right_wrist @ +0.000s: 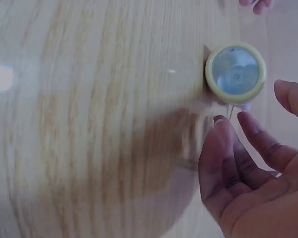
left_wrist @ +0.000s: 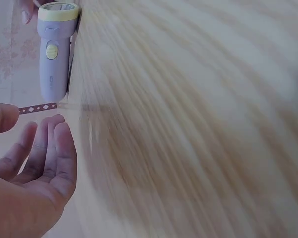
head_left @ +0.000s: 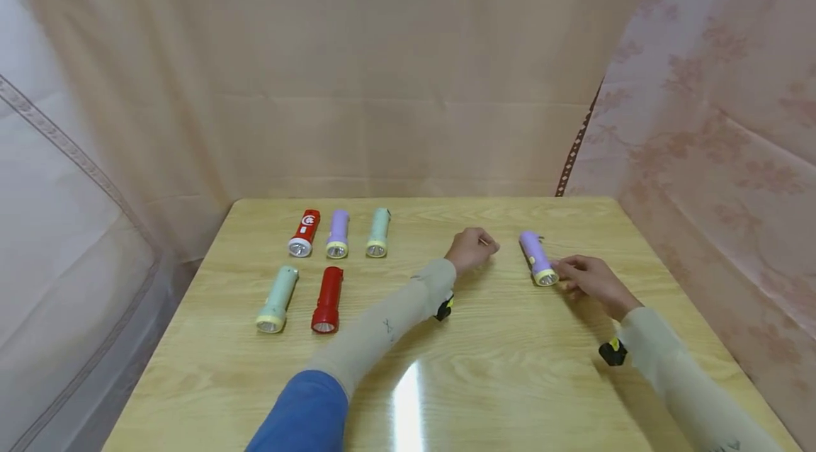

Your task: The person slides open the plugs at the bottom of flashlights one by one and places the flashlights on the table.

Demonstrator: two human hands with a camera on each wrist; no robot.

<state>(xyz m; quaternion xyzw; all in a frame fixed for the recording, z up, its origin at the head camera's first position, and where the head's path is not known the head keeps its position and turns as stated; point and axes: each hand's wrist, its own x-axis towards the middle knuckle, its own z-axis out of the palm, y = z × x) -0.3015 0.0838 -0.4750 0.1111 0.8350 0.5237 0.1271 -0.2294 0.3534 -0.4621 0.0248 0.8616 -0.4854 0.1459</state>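
Note:
A purple flashlight with a yellow rim lies on the right part of the table, its lens toward the person. Just right of its lens end is my right hand, fingers loosely bent. The right wrist view shows that hand's fingertips apart from the round lens, nothing gripped. My left hand hovers left of the flashlight and holds nothing. In the left wrist view its fingers are softly bent, short of the flashlight's tail; the yellow switch shows.
On the left of the wooden table lie a red-and-white flashlight, another purple one, a mint one, a second mint one and an all-red one. Cloth curtains hang behind and beside the table.

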